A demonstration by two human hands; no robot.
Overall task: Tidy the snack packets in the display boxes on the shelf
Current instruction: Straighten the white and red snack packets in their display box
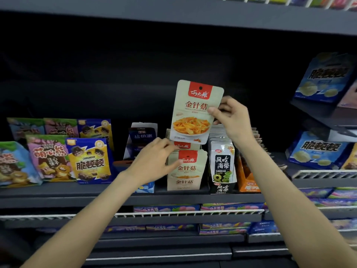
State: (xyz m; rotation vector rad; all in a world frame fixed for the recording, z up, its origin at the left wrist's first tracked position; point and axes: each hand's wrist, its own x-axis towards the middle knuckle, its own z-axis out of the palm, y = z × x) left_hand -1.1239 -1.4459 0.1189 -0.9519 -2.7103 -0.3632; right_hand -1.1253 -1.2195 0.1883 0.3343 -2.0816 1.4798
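A beige snack packet (195, 113) with a red header, a hang hole and a picture of orange needle mushroom strips is held upright, tilted slightly, above its display box (185, 182) on the dark shelf (77, 192). The beige box holds a row of matching packets (188, 161) standing upright, the front one facing out. Just to its right, a black display box (222, 187) carries a tight row of white-and-black seaweed packets (222, 161); beside that stands an orange display box (248, 182).
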